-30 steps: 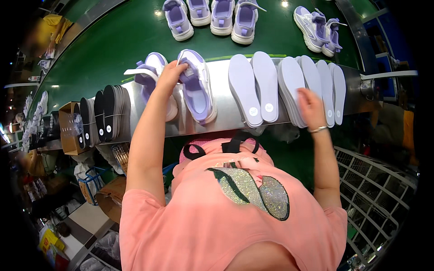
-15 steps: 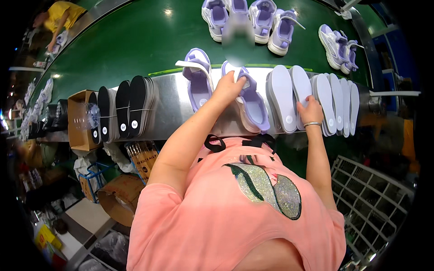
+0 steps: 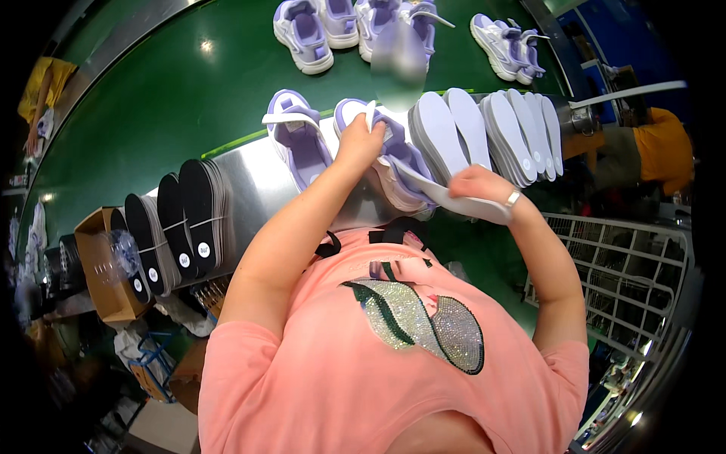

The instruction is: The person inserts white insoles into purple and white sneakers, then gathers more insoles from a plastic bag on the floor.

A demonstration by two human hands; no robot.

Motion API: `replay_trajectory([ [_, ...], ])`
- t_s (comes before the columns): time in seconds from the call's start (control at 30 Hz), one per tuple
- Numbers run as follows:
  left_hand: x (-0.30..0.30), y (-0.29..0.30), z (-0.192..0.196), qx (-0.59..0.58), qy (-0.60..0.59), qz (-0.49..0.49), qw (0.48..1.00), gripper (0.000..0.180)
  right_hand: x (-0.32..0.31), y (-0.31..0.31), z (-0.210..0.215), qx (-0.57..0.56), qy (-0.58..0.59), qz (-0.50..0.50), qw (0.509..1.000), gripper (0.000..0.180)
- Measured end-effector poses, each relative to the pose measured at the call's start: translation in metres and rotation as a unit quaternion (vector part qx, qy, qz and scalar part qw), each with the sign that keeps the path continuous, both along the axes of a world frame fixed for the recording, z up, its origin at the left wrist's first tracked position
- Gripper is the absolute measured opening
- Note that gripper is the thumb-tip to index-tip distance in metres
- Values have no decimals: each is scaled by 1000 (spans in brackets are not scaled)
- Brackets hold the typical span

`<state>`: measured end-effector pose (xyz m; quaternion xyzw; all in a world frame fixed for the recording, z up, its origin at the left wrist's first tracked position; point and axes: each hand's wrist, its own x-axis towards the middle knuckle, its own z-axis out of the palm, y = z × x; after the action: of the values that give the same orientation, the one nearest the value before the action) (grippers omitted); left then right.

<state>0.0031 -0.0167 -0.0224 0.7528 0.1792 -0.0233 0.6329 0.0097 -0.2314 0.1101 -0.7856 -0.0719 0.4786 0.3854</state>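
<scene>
One white shoe (image 3: 401, 189) with lavender lining lies over the metal ledge (image 3: 253, 178), toe to the far left, just right of a matching shoe (image 3: 306, 155). The left hand (image 3: 359, 144) has its fingers closed on the upper at the far side of the opening. The right hand (image 3: 482, 184) grips a thin, light-grey insole (image 3: 456, 204), flexed in a shallow curve, its far-left end at the shoe opening. Pale insole stacks (image 3: 439, 125) stand to the far right.
</scene>
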Motion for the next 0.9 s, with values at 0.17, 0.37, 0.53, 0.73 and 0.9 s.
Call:
replay_trajectory([
  [0.17, -5, 1, 12, 42, -9, -14, 999, 30, -15, 73, -19, -193, -244, 247, 918, 31],
  [0.37, -8, -1, 4, 77, -64, -38, 994, 26, 18, 38, -29, -134, -104, 186, 968, 28],
  [0.53, -6, -6, 4, 98, -113, -41, 988, 24, -20, 75, -35, -188, -298, 215, 911, 29],
  [0.73, -7, 5, -3, 79, -89, -65, 991, 24, 18, 49, -19, -169, -229, 180, 942, 25],
  [0.9, -6, -5, 2, 49, -85, -77, 992, 23, -27, 73, -44, -154, -399, 240, 871, 26],
])
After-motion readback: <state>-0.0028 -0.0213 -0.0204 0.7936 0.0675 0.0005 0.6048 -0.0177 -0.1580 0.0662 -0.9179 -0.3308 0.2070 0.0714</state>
